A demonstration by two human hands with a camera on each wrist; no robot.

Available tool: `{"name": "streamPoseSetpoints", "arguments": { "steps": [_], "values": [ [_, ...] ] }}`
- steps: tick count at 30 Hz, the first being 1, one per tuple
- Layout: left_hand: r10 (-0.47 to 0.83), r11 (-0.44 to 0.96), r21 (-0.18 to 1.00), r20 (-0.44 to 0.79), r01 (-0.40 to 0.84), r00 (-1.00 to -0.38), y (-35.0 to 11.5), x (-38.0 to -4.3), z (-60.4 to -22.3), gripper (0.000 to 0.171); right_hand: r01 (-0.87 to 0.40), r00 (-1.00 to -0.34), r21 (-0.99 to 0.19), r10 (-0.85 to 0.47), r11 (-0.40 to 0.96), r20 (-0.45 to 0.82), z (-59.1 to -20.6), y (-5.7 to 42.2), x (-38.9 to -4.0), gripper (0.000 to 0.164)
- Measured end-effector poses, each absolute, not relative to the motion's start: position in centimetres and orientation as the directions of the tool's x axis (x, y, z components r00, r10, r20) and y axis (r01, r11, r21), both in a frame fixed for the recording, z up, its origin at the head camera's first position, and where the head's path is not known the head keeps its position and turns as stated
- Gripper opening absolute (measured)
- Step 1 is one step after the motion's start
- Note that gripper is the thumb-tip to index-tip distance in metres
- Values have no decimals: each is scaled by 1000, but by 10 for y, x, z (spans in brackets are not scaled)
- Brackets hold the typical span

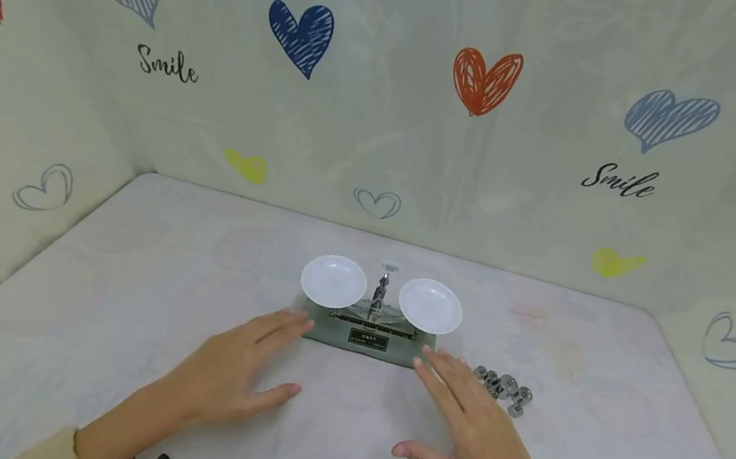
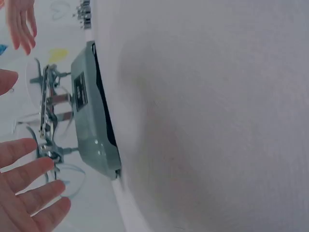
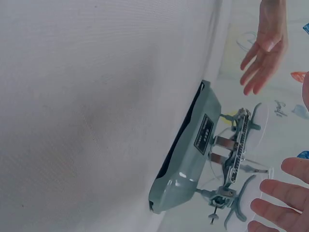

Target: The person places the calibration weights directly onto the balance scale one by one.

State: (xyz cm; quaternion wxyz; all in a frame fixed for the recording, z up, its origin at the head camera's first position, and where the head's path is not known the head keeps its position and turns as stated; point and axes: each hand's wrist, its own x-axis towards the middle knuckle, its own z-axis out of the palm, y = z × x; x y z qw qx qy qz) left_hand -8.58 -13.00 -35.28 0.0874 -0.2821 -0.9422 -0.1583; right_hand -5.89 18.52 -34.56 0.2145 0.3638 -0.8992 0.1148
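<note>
Grey-green metal two-pan balance (image 1: 368,339) stands well inside white table's (image 1: 625,431) side edges; left hand (image 1: 235,375), right hand (image 1: 472,430) at near corners, spread wide, empty.

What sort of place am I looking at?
Probably a screened-off tabletop booth: a heart-print sheet hangs around three sides of a pale table, which holds a balance scale and metal weights.

The balance base (image 2: 91,124) looks glossy, its pans (image 1: 334,282) smooth plastic, the weights (image 1: 508,386) shiny metal, the tabletop (image 1: 343,434) matt cloth.
</note>
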Motion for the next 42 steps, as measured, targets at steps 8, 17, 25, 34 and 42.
{"name": "streamPoseSetpoints", "arguments": {
  "steps": [8, 17, 25, 34, 42],
  "values": [
    [418, 742, 503, 172, 444, -892, -135, -107, -362, 67, -660, -700, -156, -525, 735, 485, -341, 188, -58, 76],
    [389, 538, 776, 119, 330, -914, -137, -135, -374, 63, -574, -782, -345, -371, 743, 501, -342, 199, -57, 67],
    [347, 486, 848, 37, 214, -937, -134, -152, -375, 60, -526, -824, -474, -286, 706, 490, -345, 216, -64, 55],
    [346, 502, 850, -27, 161, -938, -129, -163, -378, 63, -406, -898, -660, -140, 632, 417, -347, 232, -72, 44],
    [363, 508, 846, -37, 165, -931, -128, -168, -385, 63, -348, -927, -734, -99, 584, 361, -360, 265, -78, 37]
  ]
}}
